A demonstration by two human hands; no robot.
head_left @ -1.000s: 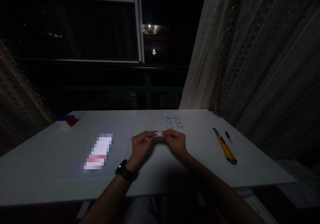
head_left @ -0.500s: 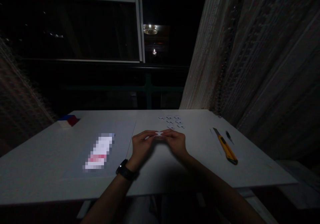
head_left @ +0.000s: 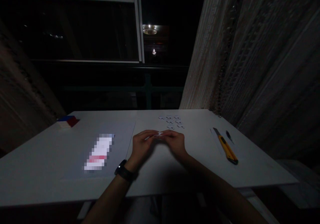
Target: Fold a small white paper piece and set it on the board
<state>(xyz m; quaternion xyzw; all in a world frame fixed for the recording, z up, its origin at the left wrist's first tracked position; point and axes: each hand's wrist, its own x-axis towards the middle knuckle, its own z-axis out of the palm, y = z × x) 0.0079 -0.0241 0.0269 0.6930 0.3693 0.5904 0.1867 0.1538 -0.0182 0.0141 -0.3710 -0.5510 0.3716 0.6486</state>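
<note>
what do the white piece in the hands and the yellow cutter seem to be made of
White piece: probably paper, matte, as it looks thin and plain; too small to be sure. Yellow cutter: handle likely smooth plastic, going by its even colour; blade apparently metal, thin and dull grey.
</note>
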